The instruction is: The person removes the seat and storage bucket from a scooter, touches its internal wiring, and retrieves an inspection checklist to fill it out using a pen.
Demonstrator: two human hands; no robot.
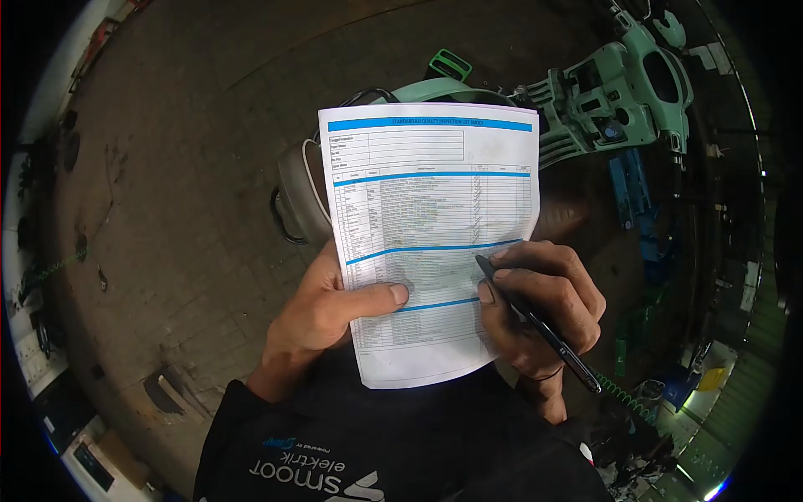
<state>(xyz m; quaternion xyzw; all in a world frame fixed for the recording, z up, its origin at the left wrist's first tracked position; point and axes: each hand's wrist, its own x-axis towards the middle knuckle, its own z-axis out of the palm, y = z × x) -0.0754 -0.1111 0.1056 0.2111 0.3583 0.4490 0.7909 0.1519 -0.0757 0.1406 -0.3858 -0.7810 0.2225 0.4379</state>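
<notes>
A printed checklist sheet with blue bands and table rows is held up in front of my chest. My left hand grips its left edge, thumb on the front and the other fingers hidden behind. Between the thumb and fingers of my right hand is a black pen, its tip at the right side of the sheet just below the middle blue band. Small handwritten marks run down a column in the sheet's upper right part.
Behind the sheet stands a mint-green scooter with a beige seat. A blue metal stand is to the right, near a coiled green hose. Tiled floor extends to the left.
</notes>
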